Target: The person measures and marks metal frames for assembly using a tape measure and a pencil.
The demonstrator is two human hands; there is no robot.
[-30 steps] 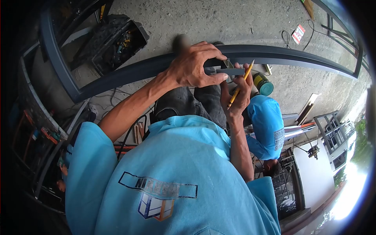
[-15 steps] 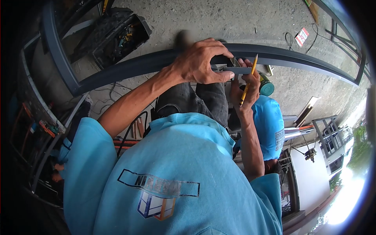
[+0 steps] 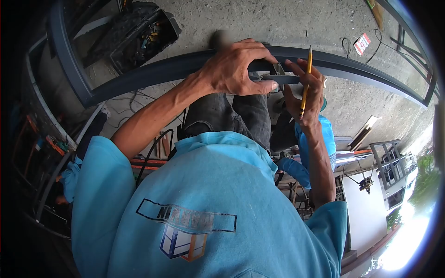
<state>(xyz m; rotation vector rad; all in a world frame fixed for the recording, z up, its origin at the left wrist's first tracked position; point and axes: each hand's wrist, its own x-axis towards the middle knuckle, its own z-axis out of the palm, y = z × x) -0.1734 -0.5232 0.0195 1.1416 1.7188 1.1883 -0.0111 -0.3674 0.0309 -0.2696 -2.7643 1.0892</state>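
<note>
My left hand point(image 3: 236, 69) is closed, thumb and forefinger gripping a short dark grey strip point(image 3: 283, 79). Above the strip, between the two hands, is a small metal bracket-like piece point(image 3: 278, 69). A yellow pencil point(image 3: 307, 85) is held in my right hand point(image 3: 308, 95), standing nearly upright in this view across its fingers. The right fingertips are around the strip's right end. Both hands are at a long dark grey frame bar point(image 3: 171, 69), which runs across in front of my knees and passes partly behind my left hand.
A black toolbox point(image 3: 148, 39) with tools in it lies on the concrete floor point(image 3: 259, 21) at upper left. A red and white label point(image 3: 361, 44) and a cable are at upper right. A person in blue clothing point(image 3: 324, 134) is beyond my right arm. Metal profiles stand at left.
My right hand has shifted right, with its fingers spread wider along the strip. The pencil has moved with it and turned more upright. The person in blue has shifted lower.
</note>
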